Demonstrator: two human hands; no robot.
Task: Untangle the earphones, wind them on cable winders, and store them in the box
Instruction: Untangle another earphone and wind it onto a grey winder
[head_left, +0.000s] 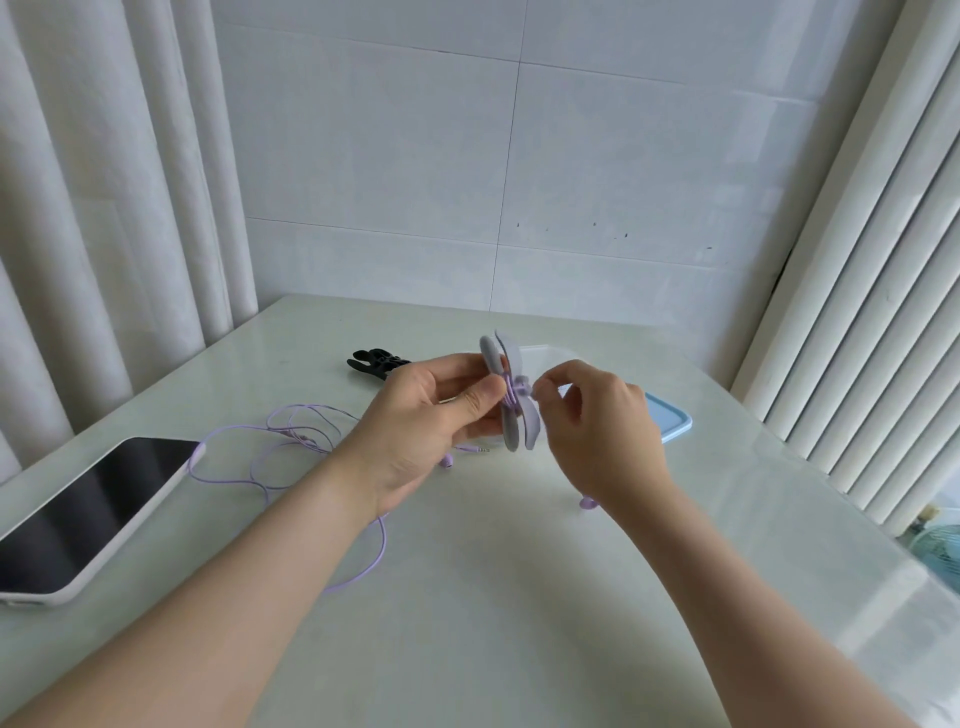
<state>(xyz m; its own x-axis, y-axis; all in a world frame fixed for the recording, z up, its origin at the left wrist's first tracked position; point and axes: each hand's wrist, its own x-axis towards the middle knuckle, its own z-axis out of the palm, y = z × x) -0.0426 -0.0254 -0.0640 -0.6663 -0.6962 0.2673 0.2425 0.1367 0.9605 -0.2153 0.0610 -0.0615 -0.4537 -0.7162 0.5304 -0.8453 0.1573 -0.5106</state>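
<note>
Nearest the camera, the pale glossy stone-look table (493, 597) carries a loose run of thin lilac earphone cable (382, 551), which curves under the left forearm and spreads into slack loops further left. A large dark-screened phone in a white case (93, 509) lies at the left edge, just beside those loops. A small lilac earbud (587, 501) rests on the table under the right wrist, and the metal-tipped jack plug (480, 449) lies below the hands.

Above the table, the left hand (431, 415) grips a grey-lilac, butterfly-shaped soft cable winder (514, 431), thumb pressed against its waist, where a few turns of cable already sit. The right hand (597, 431) pinches something at the winder's centre with thumb and forefinger; it is probably the cable itself, though the fingers hide the contact.

Beyond the hands lie a black winder-like object (376, 361) and, on the right, a clear plastic box (550, 356) with a pale blue lid (670, 421) beside it.

The step in hand looks like winding, only just begun, since most of the cable is still on the table. The next move calls for drawing slack up from the loops and laying it round the waist under even tension, while the left thumb holds the existing turns from slipping and the loops are kept from snagging on each other.
</note>
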